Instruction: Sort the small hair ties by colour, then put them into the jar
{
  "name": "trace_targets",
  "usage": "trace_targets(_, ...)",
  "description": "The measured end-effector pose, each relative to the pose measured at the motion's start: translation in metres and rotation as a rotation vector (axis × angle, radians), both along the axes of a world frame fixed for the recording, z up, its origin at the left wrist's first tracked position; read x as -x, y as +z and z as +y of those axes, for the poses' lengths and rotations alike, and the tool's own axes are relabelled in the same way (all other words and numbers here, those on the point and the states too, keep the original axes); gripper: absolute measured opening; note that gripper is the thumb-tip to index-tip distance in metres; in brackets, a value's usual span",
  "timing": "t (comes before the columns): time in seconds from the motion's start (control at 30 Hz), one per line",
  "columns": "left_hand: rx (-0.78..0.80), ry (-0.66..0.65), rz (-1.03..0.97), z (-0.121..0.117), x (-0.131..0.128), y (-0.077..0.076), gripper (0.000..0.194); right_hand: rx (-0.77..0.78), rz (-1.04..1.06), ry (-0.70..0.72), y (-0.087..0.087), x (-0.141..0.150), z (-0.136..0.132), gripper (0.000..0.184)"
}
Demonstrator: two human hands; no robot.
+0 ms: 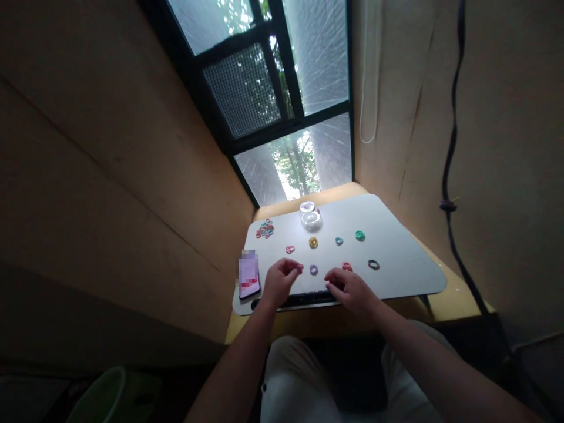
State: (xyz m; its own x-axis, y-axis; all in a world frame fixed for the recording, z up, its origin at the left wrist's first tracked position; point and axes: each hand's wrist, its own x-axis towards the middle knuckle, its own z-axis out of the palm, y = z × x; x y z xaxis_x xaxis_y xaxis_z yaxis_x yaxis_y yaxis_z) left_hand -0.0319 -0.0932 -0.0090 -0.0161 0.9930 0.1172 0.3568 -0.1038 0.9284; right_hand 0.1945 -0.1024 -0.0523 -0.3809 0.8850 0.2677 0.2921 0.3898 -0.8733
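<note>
- The left forearm reaches up from below, and the left hand [284, 279] hovers over or rests on the near side of the white folding table [405, 267], palm turned inward; its thumb and index fingertip come together, and whether anything thin is pinched there cannot be told.
- The right forearm slants in from the lower right; the right hand [348, 288] points leftward, fingers curled, with a small gap between thumb and index tip.
- At the far left lies a mixed-colour pile of hair ties [265, 228], well apart from both hands, with a smartphone [249, 275] nearer the person.
- The pink hair ties [289, 249] lie just beyond the left fingers.
- The purple hair ties [314, 269] lie between the two hands, touched by neither.
- Farther back are the yellow hair ties [313, 242], then the blue hair ties [339, 241].
- The red-pink hair ties [347, 266] sit just beyond the right hand, partly hidden; the green hair ties [360, 235] and dark hair ties [373, 264] lie farther right.
- A clear plastic container [311, 220] stands at the back edge, its contents unclear.
</note>
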Motion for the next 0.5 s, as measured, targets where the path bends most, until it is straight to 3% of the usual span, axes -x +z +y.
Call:
trace_targets(0.1,0.004,-0.096,-0.03,-0.023,-0.035,-0.012,0.016,0.012,0.034,0.021,-0.001,-0.001,0.001,0.018)
trace_targets(0.2,-0.004,-0.116,0.013,-0.03,-0.052,-0.021,0.012,-0.023,0.016,0.009,-0.001,-0.001,0.003,0.016)
trace_targets(0.5,-0.008,-0.08,0.036,-0.027,-0.049,-0.043,0.017,-0.066,-0.049,-0.045,-0.009,0.004,0.007,0.012)
